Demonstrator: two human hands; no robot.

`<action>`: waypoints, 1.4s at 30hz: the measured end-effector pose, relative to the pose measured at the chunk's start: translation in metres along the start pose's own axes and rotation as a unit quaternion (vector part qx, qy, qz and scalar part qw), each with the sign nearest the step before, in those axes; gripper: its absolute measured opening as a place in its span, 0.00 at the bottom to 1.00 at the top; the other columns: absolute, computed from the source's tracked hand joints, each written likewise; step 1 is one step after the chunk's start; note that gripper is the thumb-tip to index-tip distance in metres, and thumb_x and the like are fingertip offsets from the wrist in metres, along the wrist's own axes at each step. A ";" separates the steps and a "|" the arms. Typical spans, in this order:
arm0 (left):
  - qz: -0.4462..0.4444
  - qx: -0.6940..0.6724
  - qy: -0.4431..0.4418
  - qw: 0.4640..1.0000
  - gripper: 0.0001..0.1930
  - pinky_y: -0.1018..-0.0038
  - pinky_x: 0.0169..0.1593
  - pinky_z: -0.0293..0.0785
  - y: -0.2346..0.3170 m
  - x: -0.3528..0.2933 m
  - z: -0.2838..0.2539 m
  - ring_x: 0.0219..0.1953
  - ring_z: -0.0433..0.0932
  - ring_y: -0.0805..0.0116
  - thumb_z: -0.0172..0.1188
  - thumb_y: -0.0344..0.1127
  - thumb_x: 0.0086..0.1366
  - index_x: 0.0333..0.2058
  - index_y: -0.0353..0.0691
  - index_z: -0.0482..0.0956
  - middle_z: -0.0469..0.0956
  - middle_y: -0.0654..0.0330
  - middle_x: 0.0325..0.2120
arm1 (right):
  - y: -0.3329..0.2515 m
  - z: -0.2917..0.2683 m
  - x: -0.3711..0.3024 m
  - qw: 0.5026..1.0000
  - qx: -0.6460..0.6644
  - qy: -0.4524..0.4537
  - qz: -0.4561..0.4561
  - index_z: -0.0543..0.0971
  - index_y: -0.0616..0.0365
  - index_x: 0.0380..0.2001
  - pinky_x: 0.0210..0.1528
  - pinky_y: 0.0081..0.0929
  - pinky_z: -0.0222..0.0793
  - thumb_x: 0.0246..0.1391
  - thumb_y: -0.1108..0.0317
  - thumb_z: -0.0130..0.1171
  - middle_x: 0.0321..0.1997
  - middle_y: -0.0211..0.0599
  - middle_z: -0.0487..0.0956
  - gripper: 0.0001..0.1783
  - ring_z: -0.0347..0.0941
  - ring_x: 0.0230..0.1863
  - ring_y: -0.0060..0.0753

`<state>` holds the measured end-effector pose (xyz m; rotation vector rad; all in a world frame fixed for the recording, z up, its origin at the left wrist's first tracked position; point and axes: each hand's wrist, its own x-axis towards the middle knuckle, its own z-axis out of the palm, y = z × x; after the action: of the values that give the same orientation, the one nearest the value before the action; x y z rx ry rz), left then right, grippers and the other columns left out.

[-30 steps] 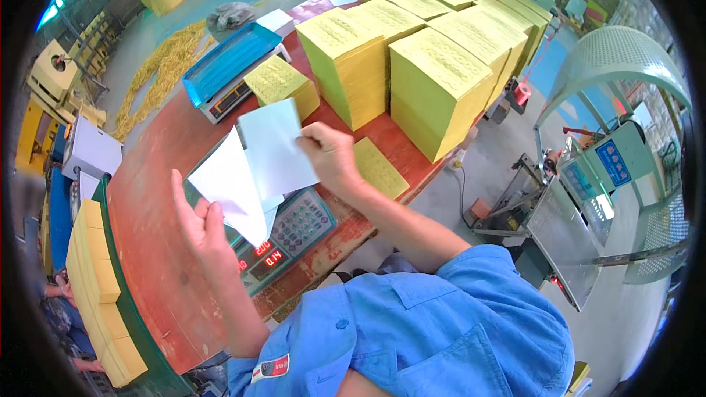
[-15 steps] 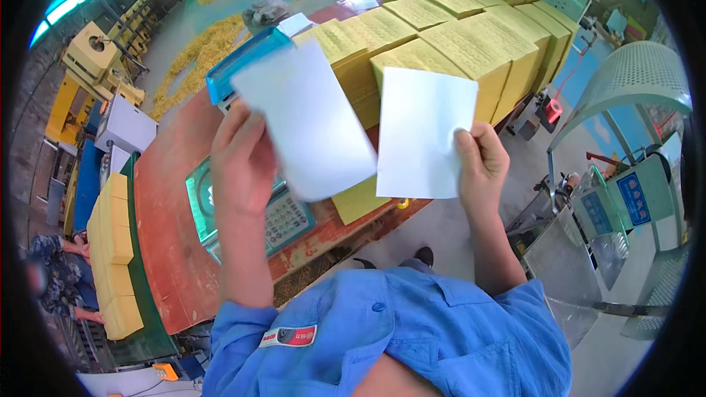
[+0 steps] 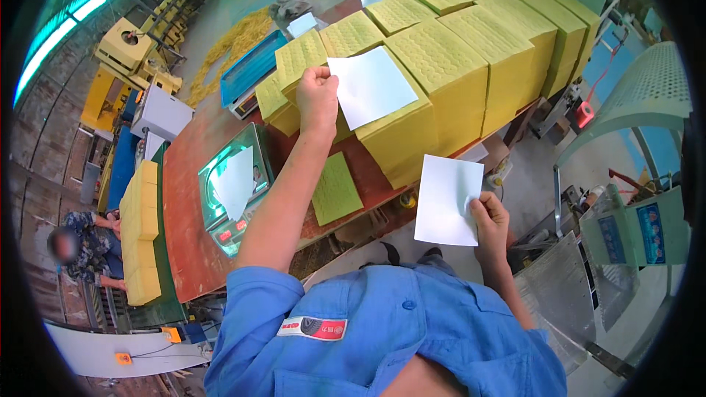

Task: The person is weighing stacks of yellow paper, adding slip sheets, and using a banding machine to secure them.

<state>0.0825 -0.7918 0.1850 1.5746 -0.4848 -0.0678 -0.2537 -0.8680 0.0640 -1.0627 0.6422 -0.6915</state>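
Note:
My left hand (image 3: 319,99) pinches the edge of a white paper sheet (image 3: 373,88), which it holds out over the front stack of yellow paper (image 3: 441,59). Whether the sheet touches the stack I cannot tell. Closer to my body, my right hand (image 3: 491,222) grips a second white sheet (image 3: 448,198) between thumb and fingers at its right edge. Left of my left forearm lies a scale with a shiny metal pan (image 3: 213,190), with another white piece of paper (image 3: 237,184) on it. A single yellow sheet (image 3: 338,190) rests by the near table edge.
Tall yellow stacks crowd the right of the red table (image 3: 180,242). Behind stands a blue tray (image 3: 251,68). To the right is a chair with a perforated metal back (image 3: 632,95). Another person (image 3: 92,246) sits at far left beside yellow blocks (image 3: 140,250).
My left hand has moved forward with its sheet, out over the yellow stacks. My right hand's sheet has come lower and nearer. The scale, formerly mostly covered, shows with paper on it.

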 end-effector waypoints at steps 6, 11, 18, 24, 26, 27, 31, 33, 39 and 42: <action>0.001 0.119 0.023 0.993 0.10 0.77 0.33 0.68 0.007 -0.008 0.005 0.28 0.71 0.77 0.57 0.25 0.59 0.41 0.32 0.73 0.74 0.63 0.25 | -0.003 -0.009 0.019 0.999 -0.003 -0.043 0.010 0.77 0.62 0.35 0.34 0.14 0.63 0.60 0.72 0.54 0.31 0.24 0.76 0.05 0.68 0.31 0.12; 0.001 0.156 0.012 0.988 0.11 0.79 0.34 0.67 0.006 -0.007 0.002 0.29 0.71 0.79 0.57 0.25 0.60 0.42 0.32 0.73 0.74 0.64 0.26 | 0.002 -0.016 0.032 0.998 -0.009 -0.057 0.025 0.77 0.62 0.35 0.35 0.14 0.63 0.60 0.72 0.54 0.31 0.24 0.76 0.05 0.68 0.32 0.13; 0.024 0.188 0.011 0.982 0.13 0.77 0.31 0.68 0.007 -0.008 -0.001 0.24 0.71 0.77 0.62 0.29 0.58 0.40 0.32 0.75 0.74 0.64 0.21 | 0.010 -0.018 0.039 0.997 -0.002 -0.063 0.054 0.76 0.61 0.35 0.35 0.14 0.62 0.60 0.72 0.54 0.31 0.23 0.75 0.04 0.67 0.32 0.12; 0.189 0.345 0.072 0.917 0.14 0.68 0.31 0.72 0.024 -0.008 -0.006 0.21 0.75 0.66 0.65 0.35 0.56 0.40 0.37 0.77 0.74 0.60 0.16 | 0.036 -0.038 0.055 0.975 0.154 -0.079 0.140 0.76 0.61 0.40 0.44 0.23 0.67 0.52 0.73 0.56 0.35 0.31 0.78 0.11 0.73 0.40 0.24; 0.314 0.355 0.045 0.879 0.11 0.65 0.37 0.73 0.032 0.006 -0.006 0.30 0.77 0.59 0.62 0.34 0.60 0.39 0.36 0.78 0.78 0.54 0.28 | 0.050 -0.049 0.059 0.931 0.301 -0.085 0.189 0.74 0.60 0.41 0.55 0.35 0.68 0.46 0.73 0.57 0.40 0.41 0.79 0.15 0.74 0.51 0.38; 0.339 0.363 -0.010 0.868 0.11 0.66 0.44 0.73 0.048 0.007 0.006 0.39 0.77 0.55 0.61 0.34 0.61 0.40 0.35 0.78 0.78 0.51 0.37 | 0.071 -0.065 0.064 0.924 0.318 -0.111 0.183 0.73 0.59 0.38 0.56 0.36 0.68 0.47 0.71 0.58 0.42 0.41 0.78 0.13 0.74 0.50 0.39; 0.389 0.364 -0.153 0.832 0.16 0.69 0.57 0.67 0.053 0.016 0.032 0.51 0.75 0.58 0.56 0.38 0.67 0.48 0.33 0.77 0.77 0.49 0.47 | 0.122 -0.072 0.078 0.865 0.418 -0.221 0.166 0.72 0.56 0.32 0.54 0.37 0.70 0.50 0.65 0.62 0.46 0.42 0.77 0.10 0.74 0.48 0.39; 0.315 0.406 -0.229 0.827 0.22 0.67 0.63 0.61 0.034 0.017 0.042 0.60 0.68 0.54 0.50 0.44 0.70 0.54 0.33 0.73 0.72 0.46 0.55 | 0.128 -0.069 0.084 0.875 0.403 -0.208 0.173 0.72 0.57 0.32 0.55 0.39 0.69 0.53 0.65 0.58 0.49 0.44 0.76 0.09 0.73 0.52 0.41; 0.278 0.466 -0.254 0.801 0.28 0.66 0.67 0.55 0.000 -0.002 0.036 0.65 0.62 0.51 0.46 0.49 0.71 0.59 0.31 0.68 0.66 0.44 0.61 | 0.102 -0.028 0.088 0.931 0.287 -0.152 0.167 0.73 0.61 0.28 0.55 0.40 0.71 0.52 0.77 0.49 0.57 0.48 0.71 0.03 0.71 0.55 0.44; 0.237 0.455 -0.264 0.817 0.29 0.67 0.67 0.54 0.003 -0.004 0.031 0.65 0.62 0.51 0.45 0.49 0.71 0.59 0.30 0.67 0.64 0.44 0.62 | 0.098 -0.011 0.091 0.925 0.289 -0.137 0.203 0.73 0.63 0.27 0.55 0.39 0.71 0.50 0.81 0.49 0.55 0.49 0.72 0.04 0.72 0.55 0.44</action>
<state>0.0681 -0.8196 0.1843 2.3158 -1.5084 0.1399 -0.1867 -0.9122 -0.0435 -0.4390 0.3588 -0.3224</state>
